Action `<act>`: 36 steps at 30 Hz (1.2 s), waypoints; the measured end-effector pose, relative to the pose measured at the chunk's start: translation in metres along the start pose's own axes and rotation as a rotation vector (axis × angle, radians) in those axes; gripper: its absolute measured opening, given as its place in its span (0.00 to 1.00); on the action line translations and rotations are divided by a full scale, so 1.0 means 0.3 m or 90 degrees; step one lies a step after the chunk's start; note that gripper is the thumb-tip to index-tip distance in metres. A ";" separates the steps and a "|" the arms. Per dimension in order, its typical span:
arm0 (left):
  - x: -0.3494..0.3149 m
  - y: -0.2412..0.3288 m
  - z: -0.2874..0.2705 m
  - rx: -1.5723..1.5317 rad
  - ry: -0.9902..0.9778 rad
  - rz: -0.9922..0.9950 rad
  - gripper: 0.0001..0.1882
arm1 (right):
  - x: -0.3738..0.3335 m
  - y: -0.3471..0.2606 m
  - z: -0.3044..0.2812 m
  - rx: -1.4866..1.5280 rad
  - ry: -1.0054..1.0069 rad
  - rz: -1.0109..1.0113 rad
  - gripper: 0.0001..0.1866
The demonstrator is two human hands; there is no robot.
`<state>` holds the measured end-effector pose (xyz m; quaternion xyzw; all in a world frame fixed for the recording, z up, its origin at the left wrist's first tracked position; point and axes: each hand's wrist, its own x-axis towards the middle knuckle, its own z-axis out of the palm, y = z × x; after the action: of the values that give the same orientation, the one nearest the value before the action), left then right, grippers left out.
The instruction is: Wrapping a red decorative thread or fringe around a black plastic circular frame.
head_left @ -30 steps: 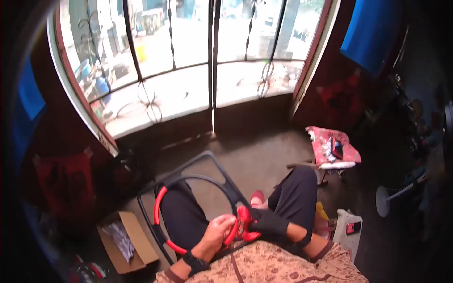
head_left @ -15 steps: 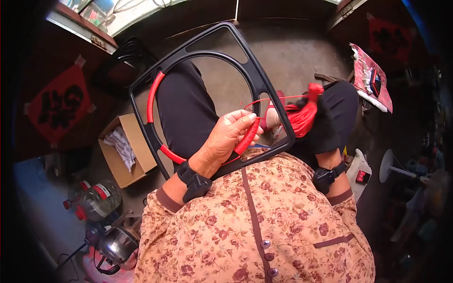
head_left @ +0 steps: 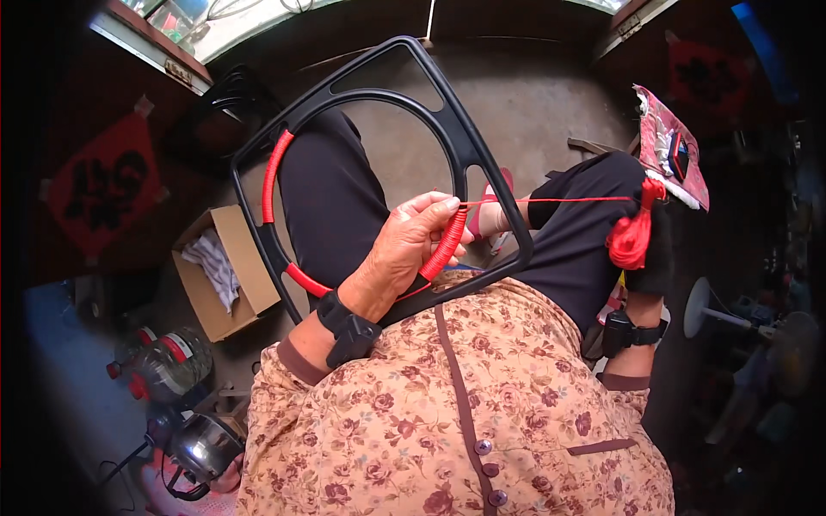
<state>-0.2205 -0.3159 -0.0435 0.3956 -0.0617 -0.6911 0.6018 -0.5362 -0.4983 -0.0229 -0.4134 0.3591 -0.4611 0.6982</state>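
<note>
A black plastic frame (head_left: 469, 142) with a round ring inside a squarish outline rests tilted across my lap. Tight red cord wrapping (head_left: 446, 249) covers part of the ring on the right, with two more red-wrapped stretches on its left side. My left hand (head_left: 404, 245) is closed round the ring at the right-hand wrapping, thumb pressed where the cord leaves it. From there a red cord (head_left: 559, 200) runs taut to a bundle of red cord (head_left: 632, 239). My right hand (head_left: 659, 249), in what looks like a black glove, holds that bundle; its fingers are hardly visible.
On the left are a cardboard box (head_left: 232, 275) with striped cloth, large clear bottles (head_left: 176, 361) and a metal kettle (head_left: 206, 445). A pink cloth-covered seat (head_left: 658, 129) bears a dark red-edged object at the right. A white fan (head_left: 699, 308) stands beyond my right arm.
My right hand has moved out to the right with the cord bundle, and the slack cord is now drawn straight. My left hand stays on the ring.
</note>
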 end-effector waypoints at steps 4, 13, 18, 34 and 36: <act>-0.001 0.000 0.000 0.038 -0.003 0.009 0.10 | 0.038 0.005 0.186 -0.702 -0.133 -0.184 0.20; -0.010 -0.015 0.030 0.006 -0.053 -0.081 0.09 | 0.145 0.327 0.543 -0.047 -0.357 0.227 0.21; -0.002 -0.046 0.008 -0.056 -0.079 0.043 0.15 | 0.067 0.306 0.569 0.253 -0.384 0.485 0.30; 0.003 -0.017 -0.016 0.043 0.007 0.042 0.09 | -0.050 0.116 0.385 -0.336 -0.375 0.481 0.16; 0.003 -0.010 -0.023 0.033 -0.004 0.032 0.10 | -0.043 0.075 0.289 -0.356 -0.344 0.444 0.15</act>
<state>-0.2186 -0.3133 -0.0504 0.4074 -0.0912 -0.6749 0.6085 -0.4558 -0.4595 -0.0072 -0.5441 0.3921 0.0358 0.7409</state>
